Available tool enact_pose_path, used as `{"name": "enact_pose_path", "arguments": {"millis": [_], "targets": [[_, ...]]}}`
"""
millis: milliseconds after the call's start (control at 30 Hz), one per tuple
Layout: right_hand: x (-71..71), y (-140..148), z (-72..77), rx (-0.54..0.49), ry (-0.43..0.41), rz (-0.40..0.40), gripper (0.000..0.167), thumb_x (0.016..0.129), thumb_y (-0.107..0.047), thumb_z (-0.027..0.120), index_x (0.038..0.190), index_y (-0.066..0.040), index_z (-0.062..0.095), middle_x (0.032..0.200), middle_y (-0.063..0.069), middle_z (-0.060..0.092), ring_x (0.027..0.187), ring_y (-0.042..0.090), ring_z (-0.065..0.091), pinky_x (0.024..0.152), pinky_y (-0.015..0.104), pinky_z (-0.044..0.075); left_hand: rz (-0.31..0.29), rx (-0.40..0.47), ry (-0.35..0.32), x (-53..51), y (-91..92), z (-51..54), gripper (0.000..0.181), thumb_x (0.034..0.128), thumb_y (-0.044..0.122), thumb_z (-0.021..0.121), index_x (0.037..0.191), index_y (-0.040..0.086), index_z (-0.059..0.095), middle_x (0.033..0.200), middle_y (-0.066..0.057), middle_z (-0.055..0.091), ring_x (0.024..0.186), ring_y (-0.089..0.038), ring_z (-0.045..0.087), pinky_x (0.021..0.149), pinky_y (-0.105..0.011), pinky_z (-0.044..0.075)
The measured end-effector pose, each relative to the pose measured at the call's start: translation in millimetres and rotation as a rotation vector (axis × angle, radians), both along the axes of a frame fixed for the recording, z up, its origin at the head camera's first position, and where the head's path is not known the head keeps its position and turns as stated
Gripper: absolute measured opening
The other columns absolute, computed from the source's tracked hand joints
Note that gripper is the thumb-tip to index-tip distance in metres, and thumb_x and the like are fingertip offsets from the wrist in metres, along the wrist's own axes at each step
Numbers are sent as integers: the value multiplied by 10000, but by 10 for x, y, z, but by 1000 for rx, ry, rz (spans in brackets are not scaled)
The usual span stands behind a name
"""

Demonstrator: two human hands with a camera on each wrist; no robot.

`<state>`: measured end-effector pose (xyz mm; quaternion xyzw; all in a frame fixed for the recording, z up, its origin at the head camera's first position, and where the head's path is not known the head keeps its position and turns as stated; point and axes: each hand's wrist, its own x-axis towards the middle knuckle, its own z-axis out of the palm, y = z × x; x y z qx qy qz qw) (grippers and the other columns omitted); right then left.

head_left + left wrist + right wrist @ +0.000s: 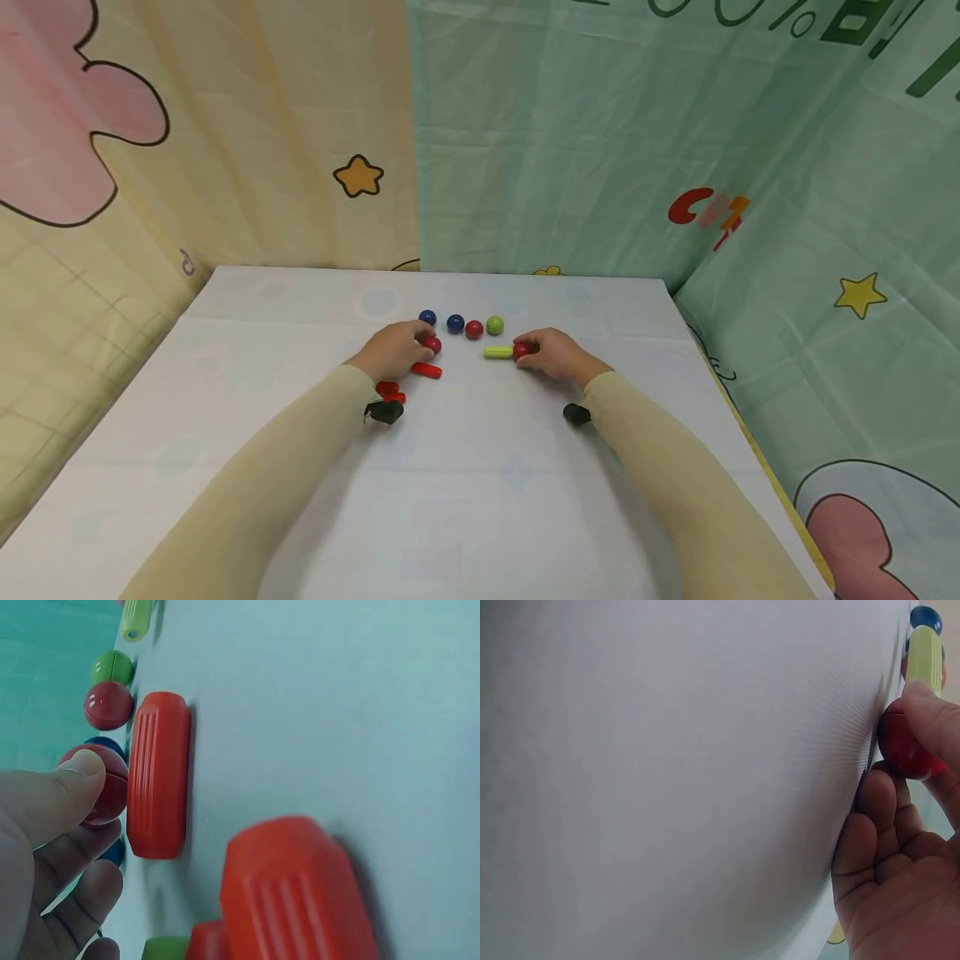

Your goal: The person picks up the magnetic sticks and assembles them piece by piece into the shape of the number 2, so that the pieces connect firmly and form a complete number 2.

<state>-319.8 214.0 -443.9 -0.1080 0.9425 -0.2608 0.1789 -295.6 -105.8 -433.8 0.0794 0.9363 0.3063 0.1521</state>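
Observation:
My left hand [393, 350] pinches a red ball [432, 344] between thumb and fingers, just above a red ribbed rod [427, 371] lying on the table. In the left wrist view the thumb presses on that ball's side. On the other side, my right hand [558, 354] holds a second red ball [521, 351] by thumb and fingertips. This ball sits against the end of a yellow-green ribbed rod [498, 352]; whether the two are joined I cannot tell. The right wrist view shows the thumb at the meeting of ball and rod.
Behind the hands stand two blue balls [455, 324], a red ball [474, 330] and a green ball [495, 325] in a row. More red rods [388, 388] lie near the left wrist, with a green piece [166, 949] beside them. Printed curtains surround the white table [465, 500].

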Motion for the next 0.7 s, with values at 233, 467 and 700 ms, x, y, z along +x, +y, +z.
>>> {"name": "enact_pose_path", "arguments": {"millis": [233, 467, 700], "targets": [[-5, 9, 7, 5, 7, 8, 532, 984, -275, 761, 1478, -139, 618, 1375, 124, 649, 1246, 292, 567, 1142, 486, 459, 11, 0, -17, 3, 115, -14, 427, 1022, 272, 691, 1434, 192, 613, 1381, -71, 637, 1196, -296, 551, 1002, -432, 499], [2, -5, 4, 18, 20, 21, 517, 993, -271, 751, 1474, -136, 620, 1373, 123, 652, 1243, 284, 571, 1143, 487, 457, -18, -39, 26, 16, 217, -69, 420, 1016, 273, 710, 1420, 195, 625, 1362, -72, 656, 1177, -294, 575, 1046, -466, 509], [12, -52, -1, 28, 31, 24, 519, 993, -279, 751, 1476, -142, 621, 1384, 115, 651, 1242, 277, 569, 1142, 481, 455, -18, -52, 35, 16, 296, -82, 433, 1009, 266, 725, 1425, 193, 626, 1354, -65, 666, 1166, -286, 591, 1091, -487, 497]]}}
